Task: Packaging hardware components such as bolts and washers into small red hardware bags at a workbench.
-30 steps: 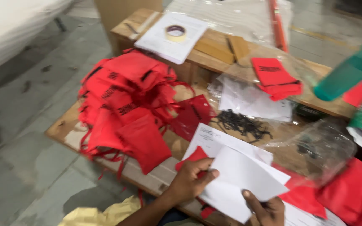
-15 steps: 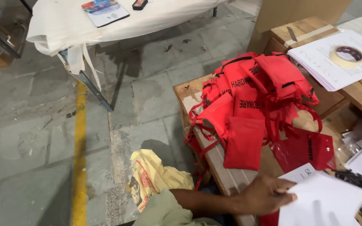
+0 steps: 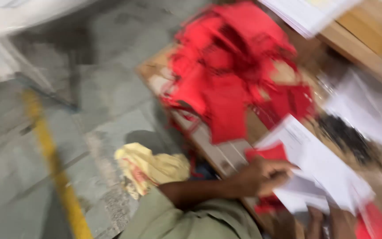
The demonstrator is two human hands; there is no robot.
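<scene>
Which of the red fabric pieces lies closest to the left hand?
The small red piece just above the left hand, tucked against the white papers. The other red pieces form a big heap farther up the wooden pallet.

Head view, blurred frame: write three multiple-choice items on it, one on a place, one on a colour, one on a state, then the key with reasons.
1. Where does the heap of fabric pieces lie?
A. on the wooden bench
B. on the floor
C. in a box

2. What colour is the crumpled cloth on the floor by the person's arm?
A. blue
B. yellow
C. black

3. What is the left hand doing?
A. hanging free
B. resting flat on the floor
C. closed on the white paper sheets

Key: 1 A, the red heap sits on the wooden bench. 2 B, the cloth shows yellow against the grey floor. 3 C, the fingers curl over the edge of the white paper sheets. The right hand is only partly visible under the sheets.
</scene>
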